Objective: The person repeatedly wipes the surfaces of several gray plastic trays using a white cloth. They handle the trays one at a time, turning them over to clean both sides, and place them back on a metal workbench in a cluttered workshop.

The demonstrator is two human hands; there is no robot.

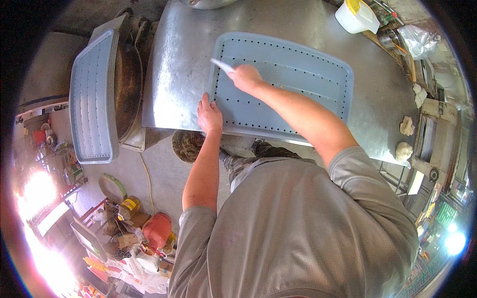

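Note:
A shallow blue-grey plastic tray (283, 80) with rows of small holes lies on a sheet-metal tabletop (182, 48). My right hand (246, 78) is above its left part, gripping a thin white blade-like tool (223, 66) whose tip points left past the rim. Small pale crumbs are scattered on the tray's floor. At the near left corner, my left hand (210, 117) straddles the tray's rim, its thumb to the inside and fingers to the outside.
A stack of similar trays (93, 97) stands at the left, beside a large round pan (128, 89). A white tub (356, 16) sits at the far right, and dough lumps (404, 152) at the right edge. Below are a bucket (188, 145) and a red container (157, 230).

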